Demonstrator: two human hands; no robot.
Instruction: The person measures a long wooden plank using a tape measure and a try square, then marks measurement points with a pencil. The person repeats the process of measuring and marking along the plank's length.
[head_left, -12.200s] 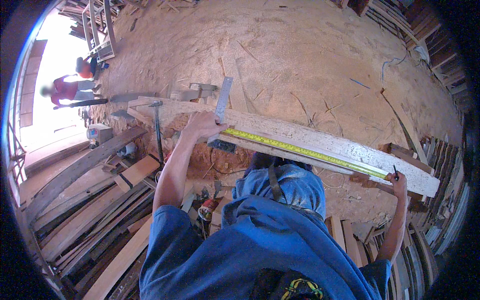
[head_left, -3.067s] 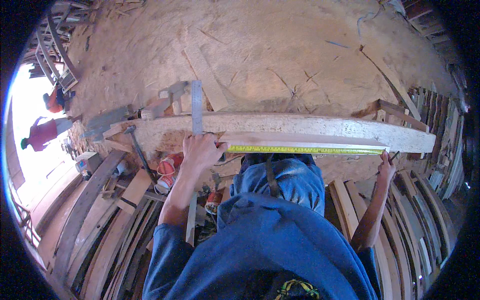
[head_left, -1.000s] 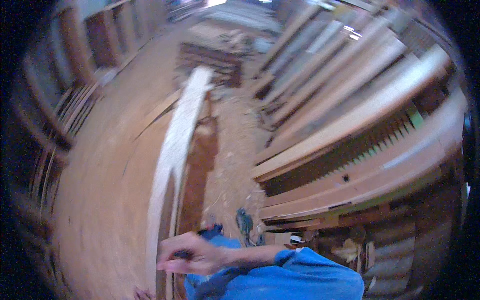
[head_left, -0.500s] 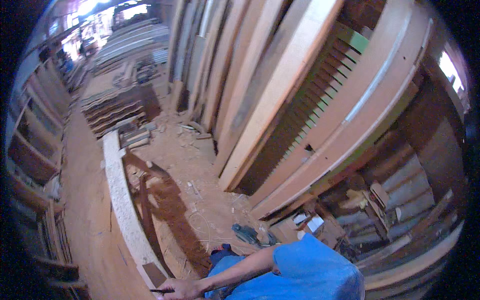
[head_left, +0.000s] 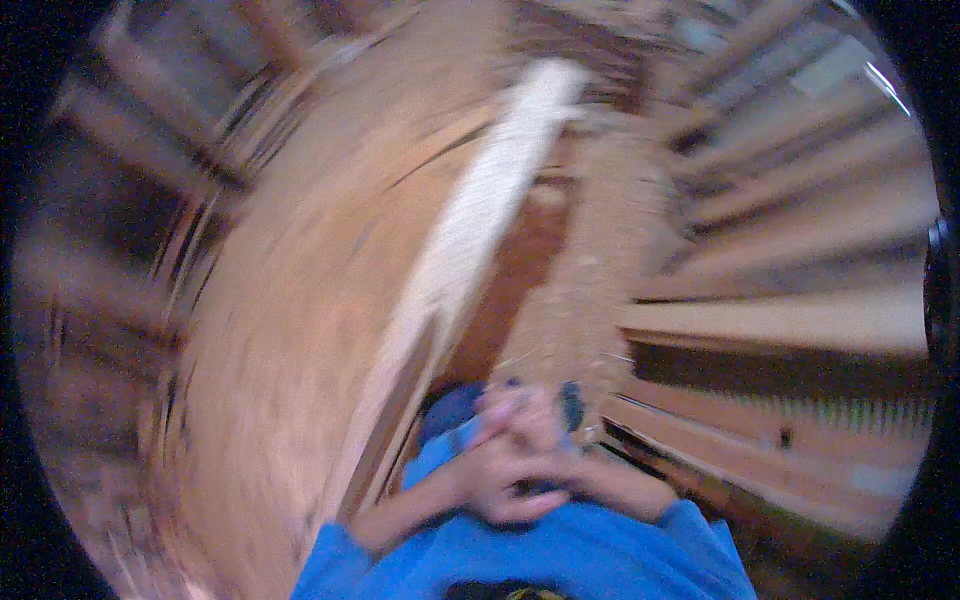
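Observation:
My left hand (head_left: pixel 492 482) and my right hand (head_left: pixel 530 425) are together in front of my blue shirt, overlapping and touching. Motion smears the fingers, and whether anything lies between them is hidden. Just left of the hands, a long pale beam (head_left: pixel 480 205) runs away from me, its top whitish and its near end browner. Both hands are apart from it. A small dark thing (head_left: pixel 572 405), too blurred to name, shows beside the right hand.
A broad tan surface (head_left: pixel 300 310) spreads left of the beam. Sawdust-covered ground (head_left: pixel 595 255) lies to its right. Long timber planks (head_left: pixel 780 322) and a slatted panel (head_left: pixel 830 412) stand along the right. Blurred wooden pieces (head_left: pixel 110 270) line the far left.
The view has swung left, shifting the beam towards the middle. My right hand, previously at the beam's near end with a thin dark stick, has come to my front; my left hand now shows against it.

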